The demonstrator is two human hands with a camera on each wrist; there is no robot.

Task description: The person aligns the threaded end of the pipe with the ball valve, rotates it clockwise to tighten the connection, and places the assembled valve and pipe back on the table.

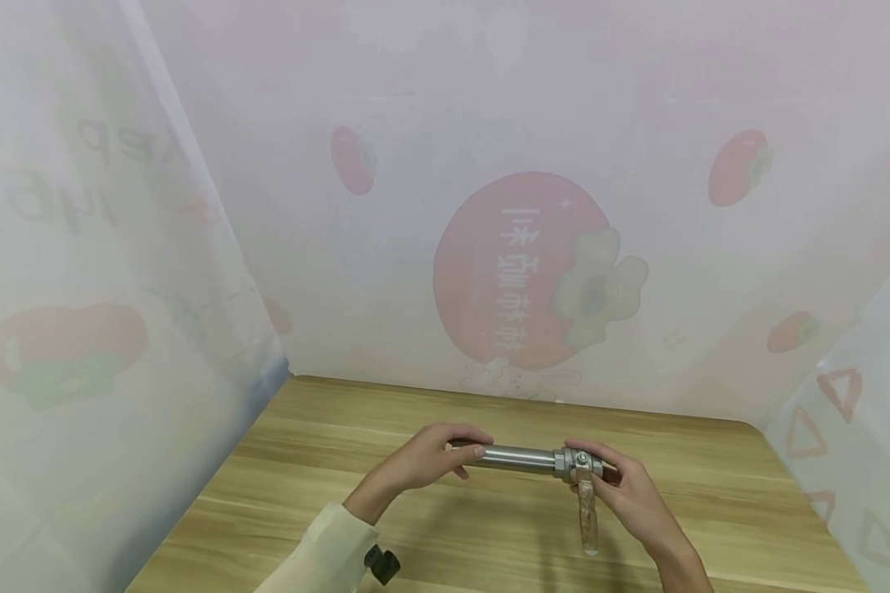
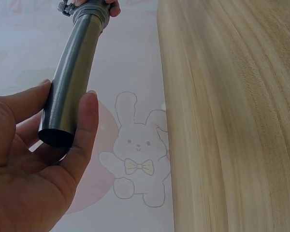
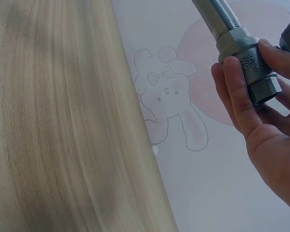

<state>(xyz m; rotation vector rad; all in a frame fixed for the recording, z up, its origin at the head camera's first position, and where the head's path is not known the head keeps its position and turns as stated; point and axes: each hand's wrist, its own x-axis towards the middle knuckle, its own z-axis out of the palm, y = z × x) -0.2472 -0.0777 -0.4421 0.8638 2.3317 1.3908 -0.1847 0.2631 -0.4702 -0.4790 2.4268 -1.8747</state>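
Observation:
A shiny metal pipe joins a ball valve at its right end, and both are held up over the wooden table. My left hand grips the pipe near its free end, thumb on one side and fingers on the other; the dark end face of the pipe shows in the left wrist view. Around the valve body, marked "1000 WOG", curl the fingers of my right hand. The valve's lever handle, in a wrinkled brownish wrap, points toward me. Threads show where pipe meets valve.
The wood-grain table has rounded back corners. A pale printed curtain hangs behind it and along both sides, with persimmon and rabbit drawings. A small black device sits at my left sleeve.

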